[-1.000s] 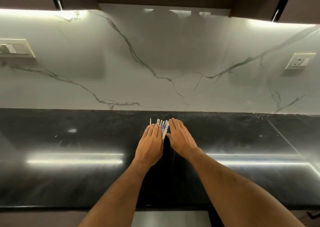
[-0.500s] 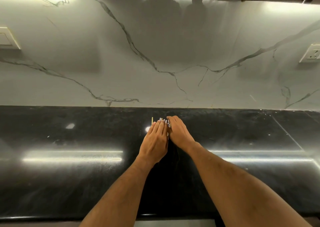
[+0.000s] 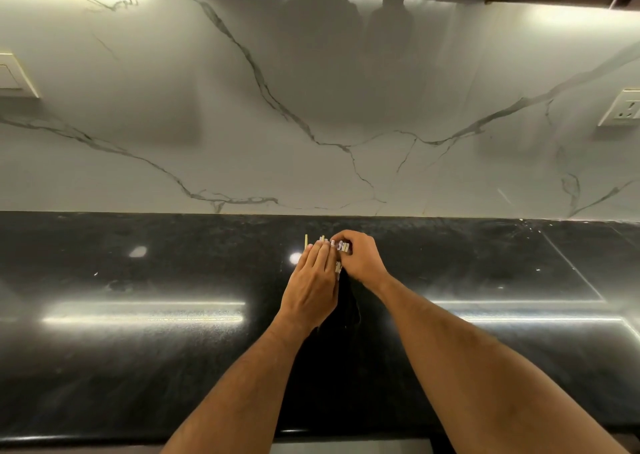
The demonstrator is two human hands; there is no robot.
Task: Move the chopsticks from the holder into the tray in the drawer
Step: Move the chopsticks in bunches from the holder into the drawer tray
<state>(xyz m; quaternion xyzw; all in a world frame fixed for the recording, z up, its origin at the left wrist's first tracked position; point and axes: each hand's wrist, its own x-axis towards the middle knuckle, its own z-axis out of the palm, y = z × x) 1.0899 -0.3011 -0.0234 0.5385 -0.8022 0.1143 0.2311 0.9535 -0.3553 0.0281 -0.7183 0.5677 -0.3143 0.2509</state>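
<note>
White marble backsplash with grey veins (image 3: 207, 124): fills the upper half of my frame, lit from above.

Glossy black stone countertop (image 3: 138, 349): spans the lower half, carrying long light reflections at left and right.

Cream wall socket (image 3: 621, 108): right edge, on the backsplash. Cream switch plate (image 3: 14, 77): left edge, same height.

My left hand (image 3: 310, 285): just left of centre, fingers straight and together, laid flat against the left side of the bundle.

My right hand (image 3: 362, 261): just right of centre, fingers curled over and clamped on the bundle's tops from the right.

Bundle of pale chopsticks with patterned tops (image 3: 341, 246): dead centre, standing between the two hands, only the tips showing past the fingers. One plain pale stick (image 3: 306, 241) stands apart just left of the left hand's fingertips.

Dark holder (image 3: 346, 301): below the hands at centre, nearly lost against the countertop; I cannot tell its outline.
</note>
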